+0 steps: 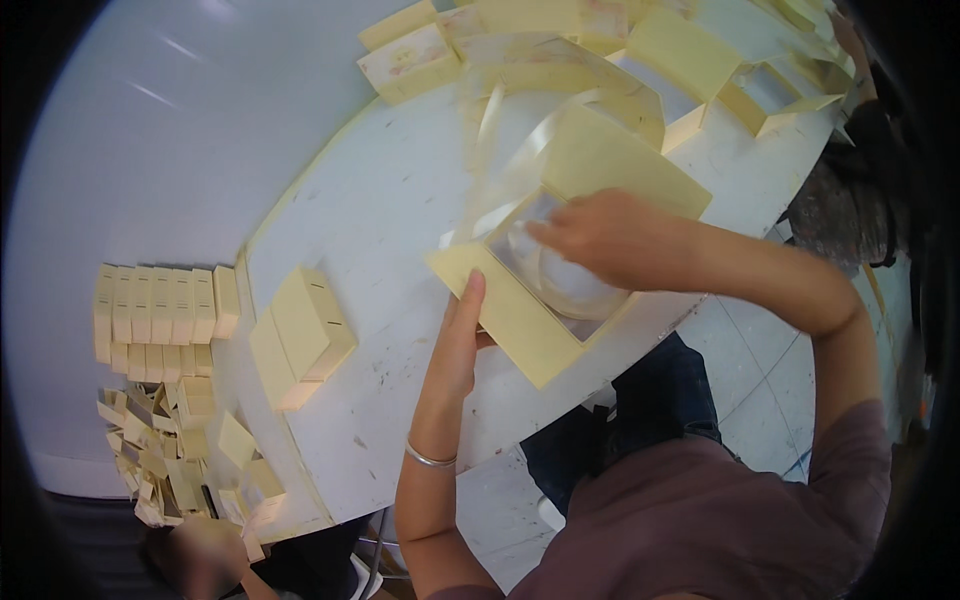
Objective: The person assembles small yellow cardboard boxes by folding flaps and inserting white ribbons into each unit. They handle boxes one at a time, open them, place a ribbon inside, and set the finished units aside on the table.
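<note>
Many cream boxes (155,305) are stacked at nine o'clock. By the left hand (461,338), an open box (528,324) near the centre is pinched; over its two o'clock side, the grip of the right hand (608,238) cannot be told.

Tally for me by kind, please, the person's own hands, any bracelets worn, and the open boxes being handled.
Hands: 2 (left hand, right hand)
Bracelets: 1 (silver bracelet)
Handled open boxes: 1 (pale yellow box)
Total: 4
</note>
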### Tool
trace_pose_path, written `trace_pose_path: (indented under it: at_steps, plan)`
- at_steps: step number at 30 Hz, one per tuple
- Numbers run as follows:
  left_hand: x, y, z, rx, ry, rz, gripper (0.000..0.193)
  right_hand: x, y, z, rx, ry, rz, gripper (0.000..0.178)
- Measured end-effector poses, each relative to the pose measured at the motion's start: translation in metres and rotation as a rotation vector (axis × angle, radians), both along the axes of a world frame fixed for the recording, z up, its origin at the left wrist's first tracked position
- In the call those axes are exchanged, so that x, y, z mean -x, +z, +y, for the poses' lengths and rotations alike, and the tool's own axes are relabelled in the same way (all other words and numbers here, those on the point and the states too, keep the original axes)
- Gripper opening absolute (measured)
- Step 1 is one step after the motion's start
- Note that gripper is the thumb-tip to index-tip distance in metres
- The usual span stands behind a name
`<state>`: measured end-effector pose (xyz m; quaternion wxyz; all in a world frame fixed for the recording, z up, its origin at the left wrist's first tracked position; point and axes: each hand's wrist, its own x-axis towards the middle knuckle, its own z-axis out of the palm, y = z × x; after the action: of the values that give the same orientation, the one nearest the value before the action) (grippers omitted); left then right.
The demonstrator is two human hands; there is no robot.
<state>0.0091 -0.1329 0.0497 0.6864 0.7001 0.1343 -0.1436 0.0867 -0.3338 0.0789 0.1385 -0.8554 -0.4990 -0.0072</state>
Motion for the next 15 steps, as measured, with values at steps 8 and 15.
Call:
trace_pose_path:
  at_steps: [8,15]
  plan:
    - [-0.003,0.019,0.002,-0.368,0.258,-0.696,0.057,-0.024,0.024,0.021,-0.257,0.018,0.336,0.018]
    - [-0.015,0.093,-0.061,0.156,-0.274,-0.775,0.034,0.013,0.086,-0.044,-1.094,0.415,1.052,0.027]
